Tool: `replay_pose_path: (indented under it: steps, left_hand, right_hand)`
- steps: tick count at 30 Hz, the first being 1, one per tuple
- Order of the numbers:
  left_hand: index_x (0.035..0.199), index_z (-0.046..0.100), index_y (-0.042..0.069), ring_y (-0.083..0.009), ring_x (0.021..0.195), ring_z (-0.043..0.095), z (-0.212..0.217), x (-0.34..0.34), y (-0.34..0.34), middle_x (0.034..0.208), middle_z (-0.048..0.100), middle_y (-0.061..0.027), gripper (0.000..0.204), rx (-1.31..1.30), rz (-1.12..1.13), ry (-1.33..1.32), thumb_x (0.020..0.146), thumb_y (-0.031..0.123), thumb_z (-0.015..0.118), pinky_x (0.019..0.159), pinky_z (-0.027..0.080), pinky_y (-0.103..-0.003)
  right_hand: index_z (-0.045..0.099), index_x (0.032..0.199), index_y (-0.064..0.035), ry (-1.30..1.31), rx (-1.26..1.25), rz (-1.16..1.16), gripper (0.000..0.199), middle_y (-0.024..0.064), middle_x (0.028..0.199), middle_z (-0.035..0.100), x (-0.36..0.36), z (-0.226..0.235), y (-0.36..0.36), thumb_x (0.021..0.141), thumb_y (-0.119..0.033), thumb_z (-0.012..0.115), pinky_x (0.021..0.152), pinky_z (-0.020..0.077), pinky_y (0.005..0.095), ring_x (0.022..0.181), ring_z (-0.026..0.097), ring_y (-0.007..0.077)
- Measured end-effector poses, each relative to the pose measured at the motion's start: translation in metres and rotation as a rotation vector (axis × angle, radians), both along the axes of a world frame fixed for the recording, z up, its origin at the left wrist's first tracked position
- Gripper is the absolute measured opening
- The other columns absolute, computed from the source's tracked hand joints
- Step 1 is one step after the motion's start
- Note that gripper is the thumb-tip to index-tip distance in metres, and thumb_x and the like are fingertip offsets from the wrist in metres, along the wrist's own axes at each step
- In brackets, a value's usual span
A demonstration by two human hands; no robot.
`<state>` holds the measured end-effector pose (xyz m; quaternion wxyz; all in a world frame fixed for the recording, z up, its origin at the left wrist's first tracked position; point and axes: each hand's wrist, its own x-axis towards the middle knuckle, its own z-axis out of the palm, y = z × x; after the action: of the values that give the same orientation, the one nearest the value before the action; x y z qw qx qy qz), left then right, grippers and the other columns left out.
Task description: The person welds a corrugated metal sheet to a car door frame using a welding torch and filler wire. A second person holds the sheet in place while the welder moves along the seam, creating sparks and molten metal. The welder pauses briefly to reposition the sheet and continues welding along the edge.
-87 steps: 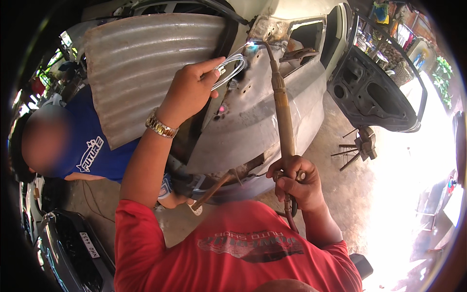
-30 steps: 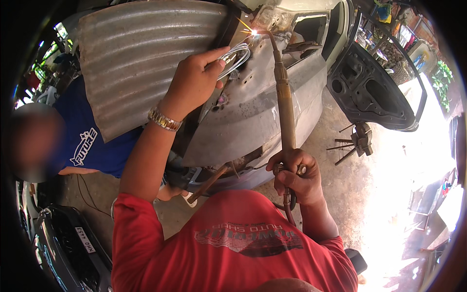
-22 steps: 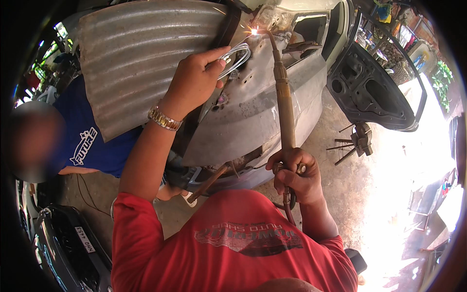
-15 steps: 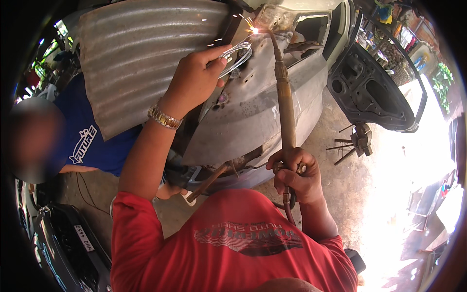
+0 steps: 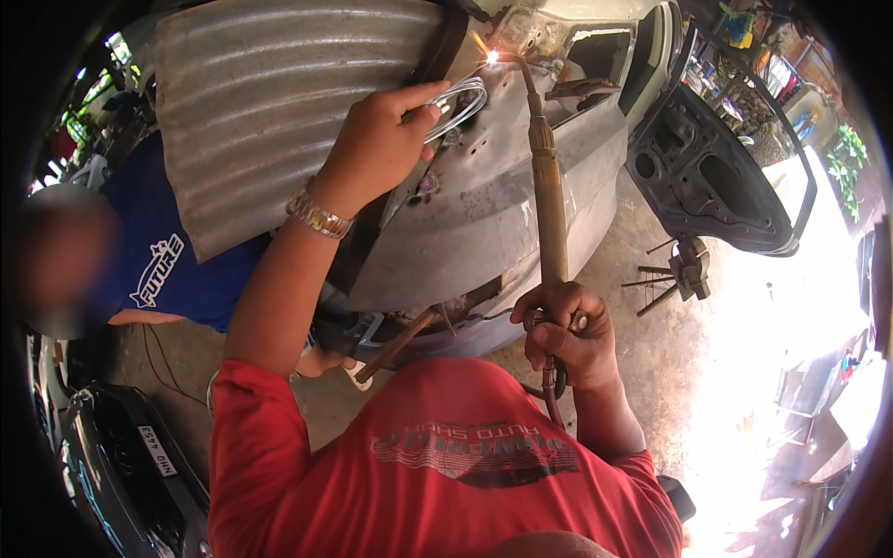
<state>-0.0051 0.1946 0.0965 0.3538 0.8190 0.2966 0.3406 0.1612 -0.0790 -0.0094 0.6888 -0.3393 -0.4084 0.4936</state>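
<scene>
A looped coil of thin silvery filler wire (image 5: 468, 86) is pinched in the fingers of my left hand (image 5: 386, 139). From it the wire's end reaches up to a bright glowing spot on a grey car body panel (image 5: 484, 195). My right hand (image 5: 569, 335) wraps round the valve end of a brass-coloured gas welding torch (image 5: 547, 205). The torch stands nearly upright in the picture, its bent tip at the glowing spot. A hose (image 5: 551, 409) runs down from the torch beneath my right hand. The metal right under the flame is lost in glare.
A corrugated metal sheet (image 5: 298, 84) stands left of the panel, with a person in a blue shirt (image 5: 186, 251) beside it. A dark car door frame (image 5: 716, 167) and a vise-like metal stand (image 5: 690, 268) are at right. A black car (image 5: 130, 465) sits lower left.
Flying sparks around the glowing spot have mostly gone. My left hand and the wire coil have shifted very slightly; my right hand stays almost still on the torch.
</scene>
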Motion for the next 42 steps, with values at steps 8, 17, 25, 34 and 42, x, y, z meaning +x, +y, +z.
replay_pose_path:
  steps: [8,17,25,34,42]
  left_hand:
    - [0.145,0.067,0.009,-0.0066,0.066,0.066,-0.0003,0.0027,0.0010,0.092,0.071,-0.0007,0.037,-0.008,0.006,0.004,0.109,0.016,0.061,0.066,0.055,-0.025]
    - [0.145,0.067,0.010,-0.0071,0.068,0.066,-0.0005,0.0042,0.0022,0.099,0.074,-0.0022,0.037,0.013,-0.007,0.018,0.109,0.017,0.060,0.067,0.057,-0.024]
    - [0.145,0.066,0.011,-0.0070,0.067,0.066,-0.0007,0.0044,0.0031,0.099,0.074,-0.0014,0.037,0.034,-0.008,0.028,0.109,0.017,0.060,0.067,0.056,-0.023]
    - [0.146,0.066,0.011,-0.0070,0.067,0.066,0.0017,0.0044,0.0008,0.096,0.072,-0.0007,0.037,0.005,-0.003,0.018,0.109,0.017,0.060,0.067,0.056,-0.024]
    - [0.143,0.068,0.009,-0.0100,0.066,0.069,0.0009,0.0043,0.0019,0.089,0.072,-0.0039,0.036,0.043,0.002,0.005,0.108,0.017,0.060,0.067,0.057,-0.027]
  right_hand:
    - [0.052,0.085,-0.0054,-0.016,0.000,-0.001,0.023,0.0344,0.104,0.061,0.0024,-0.0007,-0.0008,0.093,0.005,0.071,0.048,0.0548,0.0248,0.053,0.064,0.0164]
    - [0.052,0.085,-0.0055,-0.023,0.001,0.005,0.023,0.0339,0.103,0.062,0.0018,-0.0010,-0.0013,0.093,0.004,0.071,0.049,0.0554,0.0248,0.054,0.065,0.0164]
    - [0.051,0.084,-0.0058,-0.043,0.033,0.001,0.023,0.0303,0.098,0.061,0.0020,-0.0041,-0.0014,0.092,0.006,0.070,0.053,0.0573,0.0270,0.053,0.063,0.0173]
    - [0.051,0.085,-0.0050,-0.025,0.005,0.004,0.023,0.0308,0.099,0.061,-0.0001,0.0006,-0.0037,0.094,0.005,0.069,0.051,0.0562,0.0258,0.054,0.064,0.0165]
    - [0.053,0.083,-0.0047,0.010,-0.021,0.005,0.022,0.0267,0.104,0.068,0.0000,0.0034,-0.0041,0.091,0.012,0.065,0.063,0.0587,0.0288,0.058,0.070,0.0165]
